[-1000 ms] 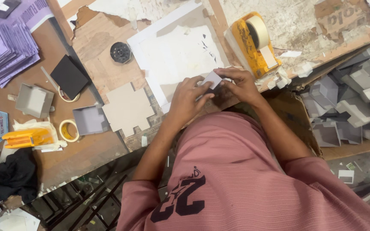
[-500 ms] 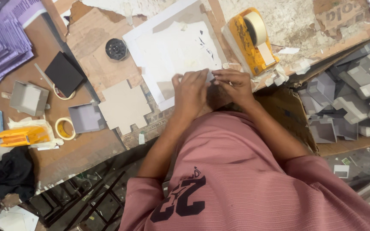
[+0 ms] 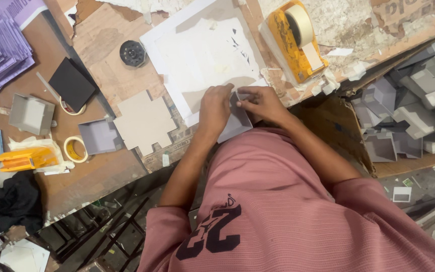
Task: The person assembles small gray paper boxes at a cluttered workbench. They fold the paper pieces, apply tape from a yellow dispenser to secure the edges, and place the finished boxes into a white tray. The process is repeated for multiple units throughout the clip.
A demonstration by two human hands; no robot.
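Both hands have slid a bit down toward the bench edge since half a second ago, left hand (image 3: 215, 108) and right hand (image 3: 260, 102) close together, pinching a grey card piece (image 3: 237, 121). It sits on the white sheet (image 3: 197, 55) (yellow tape dispenser (image 3: 296, 40) well apart, bare sheet above).

- The left hand (image 3: 215, 108) and right hand (image 3: 259, 100) sit close together on a grey card piece (image 3: 237, 123) at the table's near edge.
- Beyond them, the white sheet (image 3: 197, 55) lies flat and open.
- To one side, the yellow tape dispenser (image 3: 298, 38) stands tall, near the right hand, with paper scraps at its foot.
- To the other side, a flat card cutout (image 3: 144, 121) is low; the grey tray (image 3: 99, 136), tape roll (image 3: 75, 149) and black pad (image 3: 71, 83) crowd the table beyond it.
- A bin of grey boxes (image 3: 409, 106) fills the dispenser's side.
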